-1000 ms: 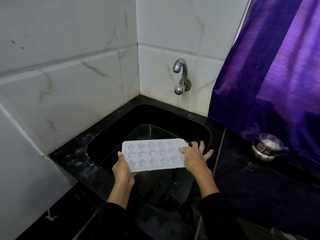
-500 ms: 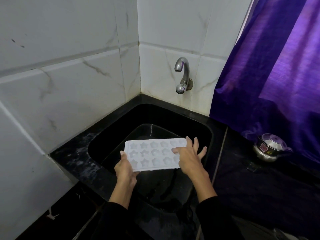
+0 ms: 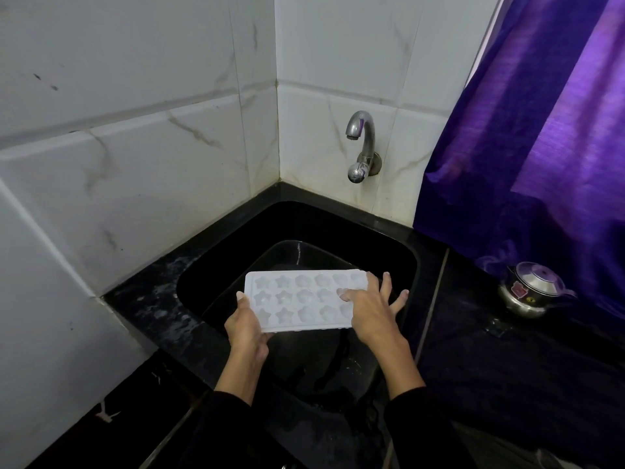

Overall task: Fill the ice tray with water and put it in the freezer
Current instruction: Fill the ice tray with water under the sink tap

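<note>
A white ice tray (image 3: 297,301) with star and round moulds is held level over the black sink (image 3: 389,238). My left hand (image 3: 245,328) grips its left end from below, thumb on the rim. My right hand (image 3: 370,309) lies on top of the tray's right end, fingers spread, thumb pointing left over the cells. A chrome tap (image 3: 361,143) sticks out of the tiled wall above the sink's far side; no water runs from it. I cannot tell whether the cells hold water.
White marbled tiles (image 3: 135,164) form the corner behind and to the left of the sink. A purple curtain (image 3: 541,130) hangs at the right. A small steel pot with a lid (image 3: 531,292) stands on the black counter (image 3: 507,367) right of the sink.
My right hand has slid left over the tray's right end, its thumb now reaching further across the cells. The tray and my left hand have barely moved.
</note>
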`<state>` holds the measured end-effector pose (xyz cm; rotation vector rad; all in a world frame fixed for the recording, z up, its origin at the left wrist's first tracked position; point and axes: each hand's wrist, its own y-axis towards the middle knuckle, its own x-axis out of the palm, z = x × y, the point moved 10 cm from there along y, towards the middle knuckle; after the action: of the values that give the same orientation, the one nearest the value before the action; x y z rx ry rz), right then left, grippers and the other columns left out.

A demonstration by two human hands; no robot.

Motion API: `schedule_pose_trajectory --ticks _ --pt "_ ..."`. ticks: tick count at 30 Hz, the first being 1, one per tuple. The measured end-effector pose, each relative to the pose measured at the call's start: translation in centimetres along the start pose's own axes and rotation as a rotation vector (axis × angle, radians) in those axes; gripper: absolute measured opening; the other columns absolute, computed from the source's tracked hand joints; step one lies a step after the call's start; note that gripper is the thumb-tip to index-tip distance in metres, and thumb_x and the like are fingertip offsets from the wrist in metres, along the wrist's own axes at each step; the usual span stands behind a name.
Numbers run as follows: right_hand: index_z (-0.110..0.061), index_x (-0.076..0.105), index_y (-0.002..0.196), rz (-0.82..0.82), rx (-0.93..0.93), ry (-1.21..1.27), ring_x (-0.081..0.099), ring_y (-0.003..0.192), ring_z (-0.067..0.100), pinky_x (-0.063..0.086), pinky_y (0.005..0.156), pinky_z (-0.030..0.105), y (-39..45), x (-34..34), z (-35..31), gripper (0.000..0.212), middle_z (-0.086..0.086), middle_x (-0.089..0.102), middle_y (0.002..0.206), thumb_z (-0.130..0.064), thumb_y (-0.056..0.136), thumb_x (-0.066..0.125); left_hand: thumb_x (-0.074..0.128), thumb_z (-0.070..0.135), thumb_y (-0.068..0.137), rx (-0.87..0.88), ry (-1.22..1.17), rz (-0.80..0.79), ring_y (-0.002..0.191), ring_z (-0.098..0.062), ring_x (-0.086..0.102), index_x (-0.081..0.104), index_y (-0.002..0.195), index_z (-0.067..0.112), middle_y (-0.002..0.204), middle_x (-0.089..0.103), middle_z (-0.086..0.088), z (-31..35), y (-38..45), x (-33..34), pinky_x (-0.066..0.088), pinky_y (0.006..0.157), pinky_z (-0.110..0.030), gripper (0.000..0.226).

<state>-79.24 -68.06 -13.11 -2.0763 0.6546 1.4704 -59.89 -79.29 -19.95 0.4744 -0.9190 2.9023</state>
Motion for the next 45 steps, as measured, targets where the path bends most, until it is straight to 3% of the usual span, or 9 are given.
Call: schedule_pose_trajectory --ticks 10,19,24,27,31,38,42,45 --pt "-0.027 0.062 0.118 0.011 -0.002 -0.050 -0.017 0.146 0.040 -0.013 0.111 0.067 0.0 -0.6 -0.5 0.069 0.016 0.005 0.158 0.024 0.073 0.047 0.041 0.042 0.099 0.003 0.007 -0.008 0.081 -0.024 0.066 0.057 0.087 0.015 0.090 0.066 -0.007 0.0 -0.1 0.2 0.054 0.081 -0.047 0.034" --pt "-0.031 0.056 0.129 0.011 -0.004 -0.072 -0.017 0.146 0.040 -0.014 0.110 0.067 0.0 -0.8 -0.5 0.077 0.015 0.004 0.159 0.024 0.076 0.047 0.041 0.042 0.100 0.002 -0.007 -0.004 0.081 -0.024 0.065 0.056 0.087 0.015 0.089 0.066 -0.007 0.1 -0.2 0.3 0.053 0.076 -0.045 0.033" --pt "-0.029 0.058 0.126 -0.002 -0.017 -0.055 -0.017 0.146 0.040 -0.013 0.110 0.067 0.0 -0.7 -0.5 0.076 0.015 0.009 0.157 0.025 0.075 0.044 0.041 0.043 0.099 -0.003 -0.004 -0.006 0.086 -0.027 0.066 0.057 0.094 0.013 0.092 0.067 -0.008 -0.2 0.1 0.2 0.054 0.078 -0.046 0.034" --pt "-0.024 0.054 0.128 0.042 -0.007 -0.038 -0.015 0.146 0.039 -0.011 0.112 0.066 0.0 -1.2 -0.6 0.065 0.014 0.010 0.156 0.020 0.080 0.048 0.041 0.043 0.099 -0.004 -0.008 -0.008 0.088 -0.028 0.066 0.058 0.099 0.011 0.094 0.067 -0.008 -0.1 0.2 0.2 0.055 0.080 -0.048 0.036" --pt "-0.021 0.047 0.123 0.112 -0.060 -0.015 -0.015 0.147 0.036 -0.010 0.113 0.065 0.1 -1.9 -1.5 0.063 0.014 0.008 0.156 0.021 0.077 0.047 0.041 0.043 0.099 0.002 -0.013 -0.015 0.086 -0.027 0.066 0.058 0.091 0.014 0.094 0.067 -0.008 0.0 0.3 0.2 0.054 0.077 -0.046 0.034" --pt "-0.034 0.056 0.128 -0.001 -0.105 0.009 -0.027 0.144 0.037 -0.011 0.114 0.062 -0.3 -0.4 -3.0 0.083 0.012 -0.006 0.161 0.025 0.071 0.044 0.041 0.043 0.099 -0.008 -0.012 -0.024 0.088 -0.028 0.066 0.058 0.089 0.015 0.095 0.067 -0.009 -0.2 0.1 0.4 0.054 0.076 -0.046 0.034" --pt "-0.034 0.055 0.131 -0.055 -0.079 0.012 -0.030 0.141 0.041 -0.003 0.117 0.059 -0.6 -0.1 -3.2 0.082 0.010 -0.008 0.162 0.024 0.075 0.042 0.041 0.043 0.099 0.001 -0.010 -0.021 0.085 -0.027 0.066 0.058 0.088 0.015 0.094 0.067 -0.010 -0.1 0.1 0.3 0.055 0.069 -0.042 0.035" --pt "-0.035 0.056 0.129 -0.064 -0.057 0.034 -0.030 0.140 0.043 -0.001 0.119 0.054 -0.7 -0.2 -2.9 0.077 0.009 -0.006 0.162 0.022 0.078 0.042 0.041 0.043 0.099 -0.005 0.003 -0.021 0.087 -0.029 0.067 0.059 0.089 0.014 0.095 0.068 -0.010 -0.2 0.1 0.3 0.055 0.074 -0.045 0.036"
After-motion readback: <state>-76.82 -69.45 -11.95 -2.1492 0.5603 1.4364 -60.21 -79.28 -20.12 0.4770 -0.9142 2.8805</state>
